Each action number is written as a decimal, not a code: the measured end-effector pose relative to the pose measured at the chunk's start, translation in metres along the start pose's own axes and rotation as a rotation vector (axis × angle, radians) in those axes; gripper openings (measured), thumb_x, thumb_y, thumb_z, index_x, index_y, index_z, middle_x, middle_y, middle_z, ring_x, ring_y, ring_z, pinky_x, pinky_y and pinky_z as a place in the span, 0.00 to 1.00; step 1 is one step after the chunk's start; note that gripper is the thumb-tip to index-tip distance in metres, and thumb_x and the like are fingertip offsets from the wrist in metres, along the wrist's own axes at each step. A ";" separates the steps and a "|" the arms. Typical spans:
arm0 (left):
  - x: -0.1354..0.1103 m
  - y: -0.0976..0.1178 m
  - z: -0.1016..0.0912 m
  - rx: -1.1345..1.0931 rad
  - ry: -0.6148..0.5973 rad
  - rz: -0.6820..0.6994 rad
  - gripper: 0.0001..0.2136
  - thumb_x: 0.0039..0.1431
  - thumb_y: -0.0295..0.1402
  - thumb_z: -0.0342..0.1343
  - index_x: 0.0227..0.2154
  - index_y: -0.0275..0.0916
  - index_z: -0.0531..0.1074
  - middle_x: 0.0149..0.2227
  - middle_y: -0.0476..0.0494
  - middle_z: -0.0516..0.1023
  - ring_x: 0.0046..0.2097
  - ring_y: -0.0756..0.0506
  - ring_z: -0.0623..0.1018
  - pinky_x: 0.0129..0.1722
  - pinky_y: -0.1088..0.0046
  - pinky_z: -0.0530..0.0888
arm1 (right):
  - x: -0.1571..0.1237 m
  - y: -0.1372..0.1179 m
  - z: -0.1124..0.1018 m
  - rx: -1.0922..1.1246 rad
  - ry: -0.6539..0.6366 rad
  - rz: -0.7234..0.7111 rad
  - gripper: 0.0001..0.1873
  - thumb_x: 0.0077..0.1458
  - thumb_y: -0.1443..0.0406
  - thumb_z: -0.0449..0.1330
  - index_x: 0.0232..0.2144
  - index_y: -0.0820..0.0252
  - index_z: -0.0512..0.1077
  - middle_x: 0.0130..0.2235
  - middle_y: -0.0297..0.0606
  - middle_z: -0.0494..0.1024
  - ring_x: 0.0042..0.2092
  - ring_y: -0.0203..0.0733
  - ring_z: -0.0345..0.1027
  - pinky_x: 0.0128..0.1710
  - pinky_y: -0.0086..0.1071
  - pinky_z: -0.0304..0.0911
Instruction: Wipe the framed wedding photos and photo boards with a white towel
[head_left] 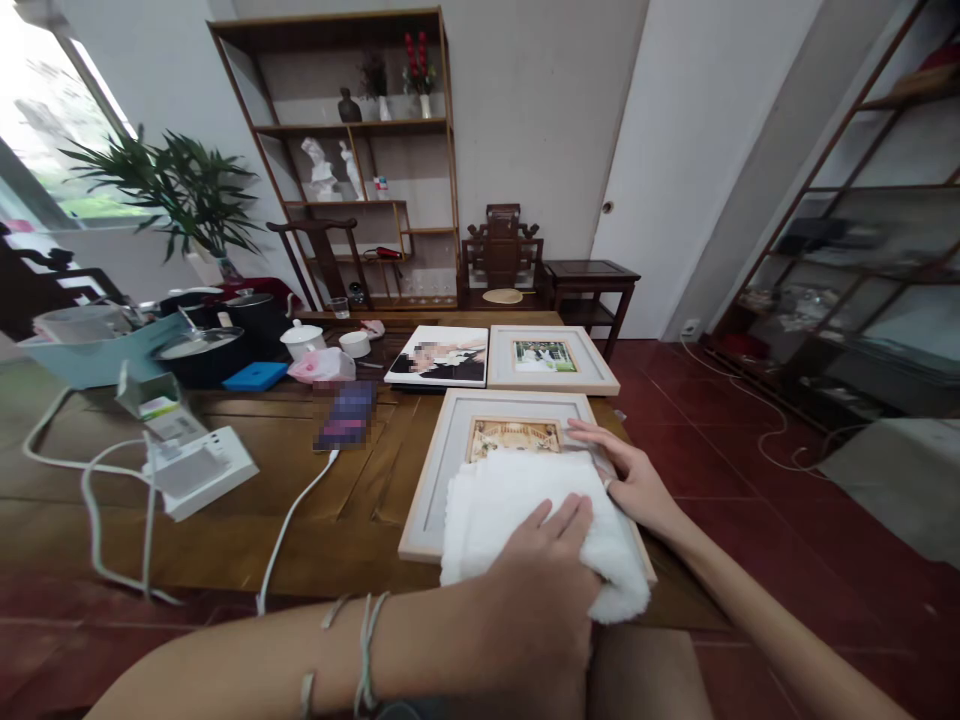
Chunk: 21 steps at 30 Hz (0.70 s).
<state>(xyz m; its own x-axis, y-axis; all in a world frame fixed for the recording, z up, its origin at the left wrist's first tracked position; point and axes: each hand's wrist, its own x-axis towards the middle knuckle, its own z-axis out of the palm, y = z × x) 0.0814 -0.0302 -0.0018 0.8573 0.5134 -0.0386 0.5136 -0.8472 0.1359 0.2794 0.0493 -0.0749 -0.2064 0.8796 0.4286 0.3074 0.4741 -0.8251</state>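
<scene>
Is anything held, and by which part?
Grip cannot be told: the left hand lies on top of the white cloth, the right hand at the nearest picture frame's right edge.

We are reaching our left arm (277,655) across from the lower left, its left hand (546,575) facing palm down with fingers pointing forward. We are extending our right arm (757,600) from the lower right, its right hand (636,482) lying farther forward, fingers stretching leftward.
</scene>
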 end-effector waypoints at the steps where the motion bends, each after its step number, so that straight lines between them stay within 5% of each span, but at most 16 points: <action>1: 0.001 -0.003 0.001 -0.005 0.019 -0.021 0.14 0.57 0.32 0.50 0.43 0.31 0.72 0.61 0.25 0.50 0.63 0.35 0.51 0.59 0.58 0.53 | -0.001 0.000 -0.001 -0.015 -0.010 -0.023 0.24 0.46 0.75 0.52 0.45 0.54 0.71 0.57 0.40 0.66 0.60 0.47 0.56 0.60 0.47 0.48; 5: 0.010 -0.032 0.003 0.054 -0.032 -0.164 0.14 0.54 0.29 0.51 0.43 0.31 0.72 0.62 0.28 0.50 0.63 0.36 0.51 0.59 0.56 0.52 | -0.002 -0.001 -0.002 -0.079 -0.033 -0.064 0.24 0.46 0.75 0.52 0.45 0.53 0.72 0.57 0.39 0.66 0.60 0.48 0.56 0.59 0.48 0.48; 10: 0.018 -0.106 -0.002 0.343 0.009 -0.464 0.14 0.49 0.23 0.52 0.40 0.32 0.74 0.62 0.32 0.50 0.63 0.32 0.49 0.58 0.49 0.50 | -0.002 -0.003 -0.002 -0.126 -0.056 -0.056 0.25 0.46 0.75 0.50 0.45 0.52 0.72 0.57 0.37 0.66 0.62 0.48 0.50 0.60 0.51 0.44; 13: 0.015 -0.141 -0.006 0.415 0.080 -0.450 0.13 0.51 0.24 0.51 0.39 0.33 0.74 0.62 0.34 0.51 0.63 0.33 0.51 0.58 0.50 0.52 | -0.002 -0.002 -0.002 -0.133 -0.086 -0.061 0.25 0.46 0.75 0.50 0.45 0.53 0.72 0.56 0.37 0.68 0.63 0.48 0.47 0.61 0.52 0.42; 21: 0.003 -0.137 -0.003 0.453 0.114 -0.341 0.11 0.53 0.22 0.48 0.35 0.31 0.75 0.60 0.29 0.57 0.61 0.34 0.56 0.57 0.55 0.56 | -0.001 0.001 -0.003 -0.174 -0.129 -0.052 0.21 0.51 0.72 0.51 0.46 0.51 0.71 0.59 0.36 0.64 0.64 0.49 0.45 0.61 0.53 0.41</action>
<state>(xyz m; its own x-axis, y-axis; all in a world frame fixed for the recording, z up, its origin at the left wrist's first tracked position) 0.0133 0.0875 -0.0179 0.6442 0.7576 0.1048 0.7461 -0.5923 -0.3041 0.2825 0.0488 -0.0750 -0.3401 0.8470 0.4085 0.4467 0.5278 -0.7224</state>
